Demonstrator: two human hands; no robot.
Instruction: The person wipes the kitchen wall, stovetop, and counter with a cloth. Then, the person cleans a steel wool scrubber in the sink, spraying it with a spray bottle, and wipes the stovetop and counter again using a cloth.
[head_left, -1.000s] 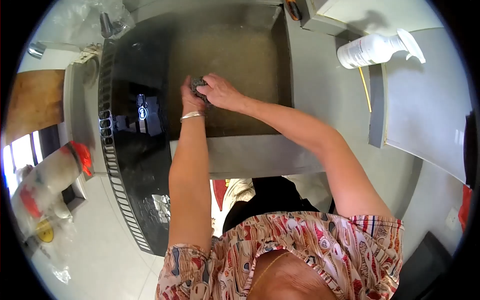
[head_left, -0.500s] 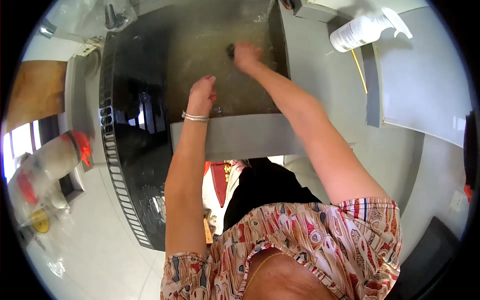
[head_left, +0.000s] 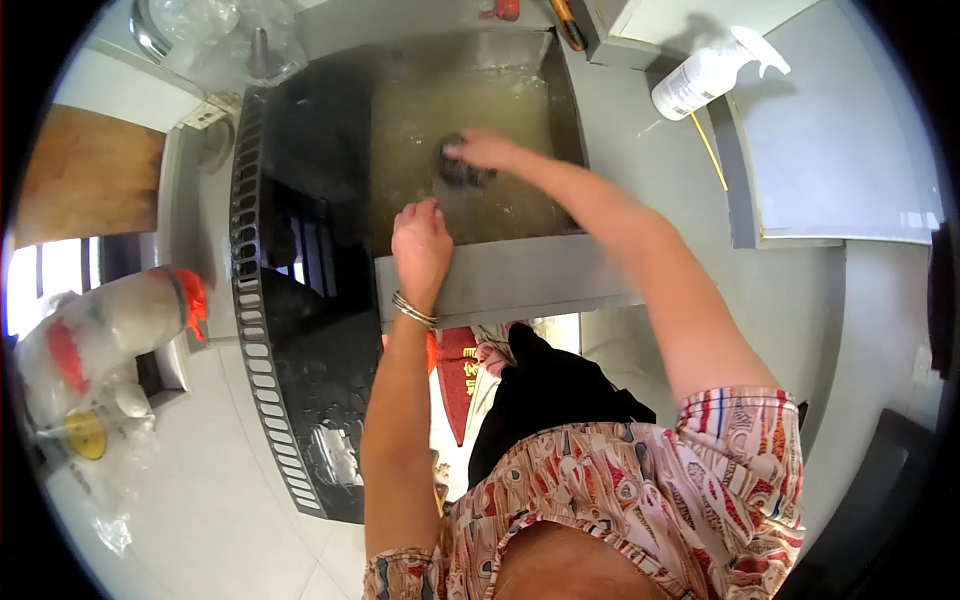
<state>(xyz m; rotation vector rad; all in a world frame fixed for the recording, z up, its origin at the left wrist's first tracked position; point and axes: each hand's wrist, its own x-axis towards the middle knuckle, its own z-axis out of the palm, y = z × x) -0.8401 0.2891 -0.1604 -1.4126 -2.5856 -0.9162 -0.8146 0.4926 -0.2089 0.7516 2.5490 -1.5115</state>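
My right hand (head_left: 487,152) is closed on a dark grey scouring pad (head_left: 460,168), slightly blurred, over the murky water. Brownish cloudy water (head_left: 515,110) fills a rectangular metal basin (head_left: 500,270) in front of me. My left hand (head_left: 421,240) is closed, with its fingers curled, over the basin's near left part. Its palm side is hidden, so I cannot make out what it holds, if anything. A metal bracelet is on that wrist. Left of the basin lies a glossy black panel (head_left: 315,200) with a row of slots along its outer edge.
A white spray bottle (head_left: 695,85) lies on the grey counter at the right, near a thin yellow stick (head_left: 710,155). An orange-and-black handle (head_left: 568,22) is behind the basin. Clear plastic bags (head_left: 265,50) sit at the back left; a bulging bag with red parts (head_left: 120,325) is at the left.
The view has shifted, so the basin sits farther right and lower. My right hand has moved left over the water, and more of the scouring pad shows. My left hand is nearer the basin's front rim.
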